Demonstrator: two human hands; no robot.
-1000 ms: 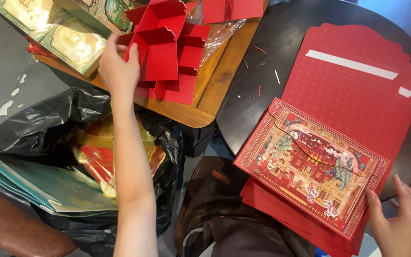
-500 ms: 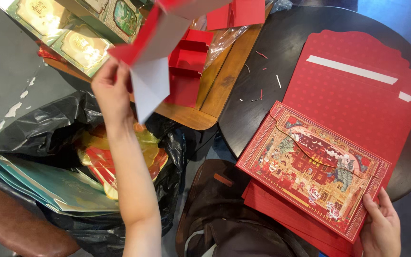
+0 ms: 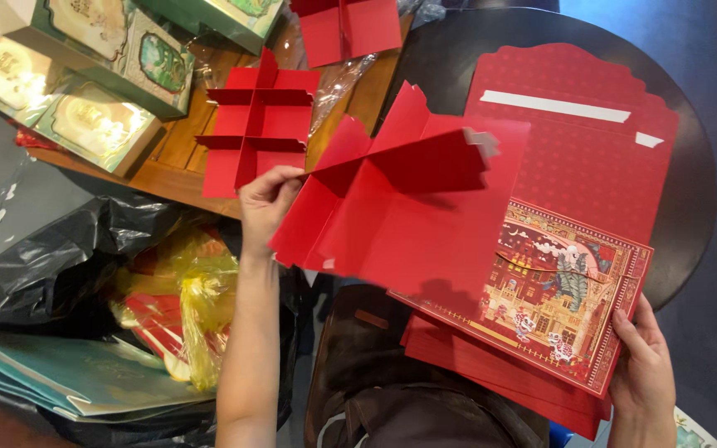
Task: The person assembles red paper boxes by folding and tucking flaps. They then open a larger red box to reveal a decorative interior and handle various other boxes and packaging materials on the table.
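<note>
Two hands are at work on red card pieces above a dark round worktop (image 3: pixel 690 191). The left hand (image 3: pixel 265 199) has its grip pinched together on the near-left edge of a red cardboard divider (image 3: pixel 400 207), thumb on one face and fingers behind, and holds it in the air over the gap between the two worktops, its far-right part overlapping the box lid. The right hand (image 3: pixel 645 369) has its grip closed on the near-right corner of a flat red box lid with a printed picture (image 3: pixel 570 290), which lies on a stack of red card sheets (image 3: pixel 491 373) at the near edge of the round worktop. A large red flat sheet with white tape strips (image 3: pixel 574 141) lies just beyond it.

The divider looks light and thin, made of crossed card panels slotted together. It is likely stiff along each panel but floppy at the slots, so it can fold or skew when held by one edge. A hold near the crossing of the panels, or with both hands on opposite edges, would probably keep it square; the cut tabs at the edges seem easy to bend or tear.

To the left, on a wooden worktop (image 3: pixel 176 158), lies another red divider (image 3: pixel 259 120), with green and gold boxes (image 3: pixel 85 75) further left. A black plastic bag (image 3: pixel 51 265) of wrappers sits near left.
</note>
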